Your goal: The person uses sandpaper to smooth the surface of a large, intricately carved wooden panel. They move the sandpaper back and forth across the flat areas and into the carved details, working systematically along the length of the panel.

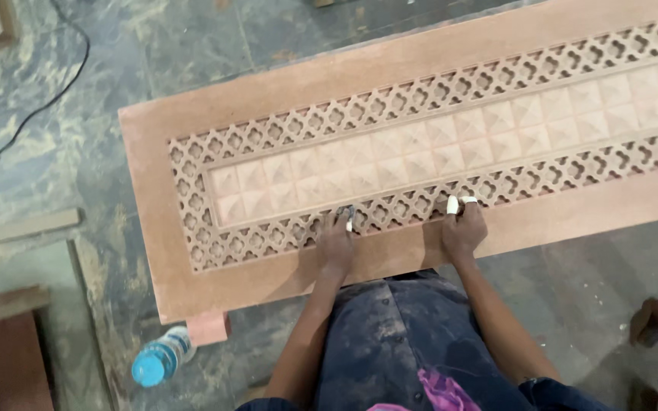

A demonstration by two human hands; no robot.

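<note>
A long carved wooden panel (390,68) lies in front of me, with a pierced lattice border (283,129) around a centre strip of small raised pyramid squares (420,148). My left hand (336,243) rests on the near lattice row and holds a small grey tool (346,216) against the openwork. My right hand (462,227) lies on the same row further right, its fingers curled, with white tape wrapped on two fingertips. Both hands touch the panel's near edge.
A plastic bottle with a blue cap (160,358) lies on the stone floor beside a small wooden block (209,329) under the panel's corner. Wooden pieces (9,335) lie at the left. A black cable (47,99) runs across the floor at upper left.
</note>
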